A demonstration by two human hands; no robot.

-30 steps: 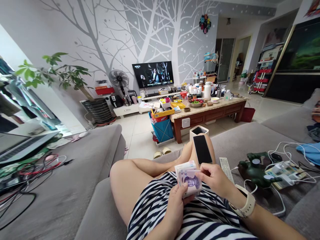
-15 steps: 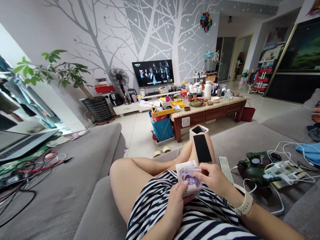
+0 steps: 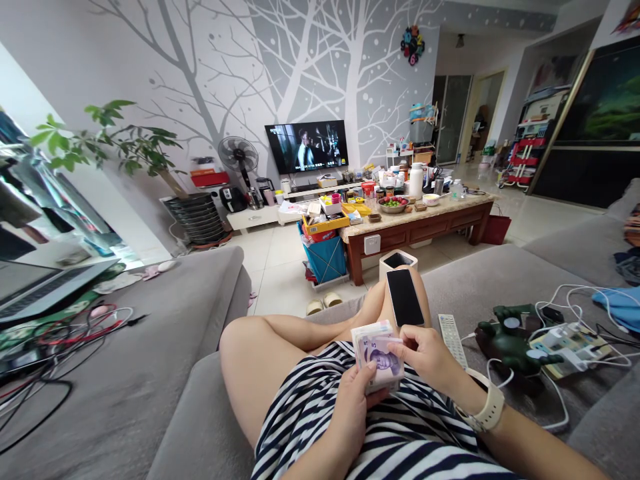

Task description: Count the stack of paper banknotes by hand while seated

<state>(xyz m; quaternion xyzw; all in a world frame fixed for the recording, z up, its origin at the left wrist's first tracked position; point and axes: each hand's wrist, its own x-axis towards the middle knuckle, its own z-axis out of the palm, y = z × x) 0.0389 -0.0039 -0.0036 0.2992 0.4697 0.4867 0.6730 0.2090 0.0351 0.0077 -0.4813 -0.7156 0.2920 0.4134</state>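
I sit cross-legged on a grey sofa [image 3: 150,373] in a striped garment. My left hand [image 3: 350,407] grips a stack of banknotes [image 3: 377,353] from below, a purple note on top. My right hand [image 3: 427,357], with a white watch on its wrist, pinches the top note's right edge with thumb and fingertips. A black phone [image 3: 404,297] lies face up on my right knee, just beyond the notes. A white remote control [image 3: 453,339] rests on the sofa right of my right hand.
A green fist-shaped toy [image 3: 510,343], a power strip [image 3: 570,343] and white cables lie on the sofa at right. A laptop [image 3: 45,287] and tangled cords lie at left. Ahead stand a cluttered wooden coffee table [image 3: 420,223], a white bin [image 3: 397,261], a TV [image 3: 307,147].
My hands and the notes have barely moved; my right fingers have shifted slightly on the top note. The TV picture has changed.
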